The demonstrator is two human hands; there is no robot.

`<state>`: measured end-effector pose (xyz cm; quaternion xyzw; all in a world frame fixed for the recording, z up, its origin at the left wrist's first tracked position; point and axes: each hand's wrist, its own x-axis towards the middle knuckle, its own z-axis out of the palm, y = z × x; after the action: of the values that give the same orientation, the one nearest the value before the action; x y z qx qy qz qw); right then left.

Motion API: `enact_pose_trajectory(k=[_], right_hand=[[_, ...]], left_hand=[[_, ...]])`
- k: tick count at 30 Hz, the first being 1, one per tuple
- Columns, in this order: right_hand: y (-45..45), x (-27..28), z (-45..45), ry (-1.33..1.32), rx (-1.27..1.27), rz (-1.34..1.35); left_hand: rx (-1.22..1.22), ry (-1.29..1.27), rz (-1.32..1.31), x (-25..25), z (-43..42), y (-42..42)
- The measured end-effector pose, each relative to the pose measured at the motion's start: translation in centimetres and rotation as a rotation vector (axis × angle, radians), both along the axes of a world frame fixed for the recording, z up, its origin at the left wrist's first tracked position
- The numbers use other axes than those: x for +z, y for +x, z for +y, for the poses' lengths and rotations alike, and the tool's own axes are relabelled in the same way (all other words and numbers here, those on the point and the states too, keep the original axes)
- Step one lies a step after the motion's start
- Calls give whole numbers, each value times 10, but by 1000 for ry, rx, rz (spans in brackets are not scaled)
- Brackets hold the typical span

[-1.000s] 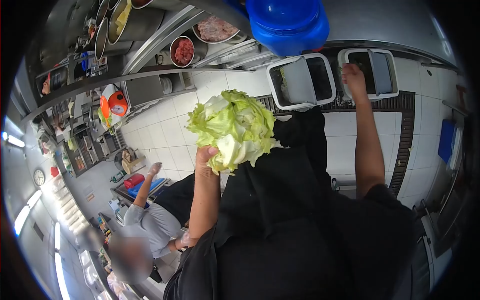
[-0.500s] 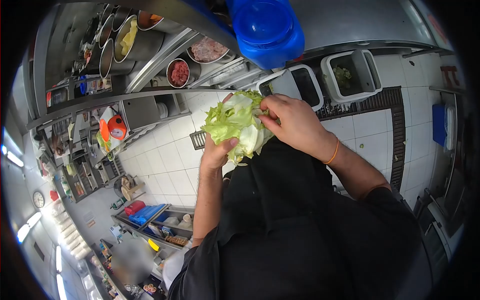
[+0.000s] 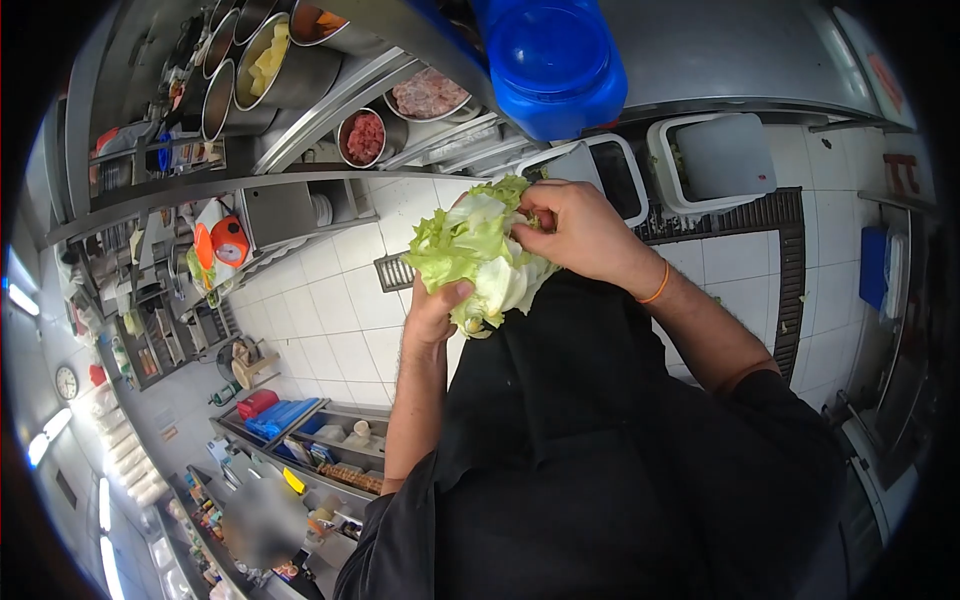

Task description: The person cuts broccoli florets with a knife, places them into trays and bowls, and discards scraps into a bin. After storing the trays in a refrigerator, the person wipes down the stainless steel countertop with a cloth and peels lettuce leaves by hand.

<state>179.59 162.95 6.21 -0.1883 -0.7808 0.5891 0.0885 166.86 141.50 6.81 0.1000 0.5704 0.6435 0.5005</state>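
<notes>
A pale green head of lettuce with ruffled leaves is held up in front of my black apron. My left hand grips it from the left and below, the thumb pressed on the leaves and the other fingers mostly hidden behind. On the upper right side of the lettuce, my right hand pinches at the leaf edges with thumb and curled fingers. An orange band circles my right wrist.
Two white bins, a nearer one and a farther one with a tilted grey lid, stand on the tiled floor. A blue container rests on the steel counter. Steel pots hold raw meat and yellow pieces. Another person is at lower left.
The lid of the farther bin now covers more of its opening. The camera view has shifted slightly. Both hands stay on the lettuce, the right fingers slightly repositioned at its edge.
</notes>
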Motion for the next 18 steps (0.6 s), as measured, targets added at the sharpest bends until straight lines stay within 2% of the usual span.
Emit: enact_pose_trajectory(k=[18], right_hand=[[1, -8, 3, -465, 239, 23]], left_hand=[[118, -54, -125, 1, -27, -10]])
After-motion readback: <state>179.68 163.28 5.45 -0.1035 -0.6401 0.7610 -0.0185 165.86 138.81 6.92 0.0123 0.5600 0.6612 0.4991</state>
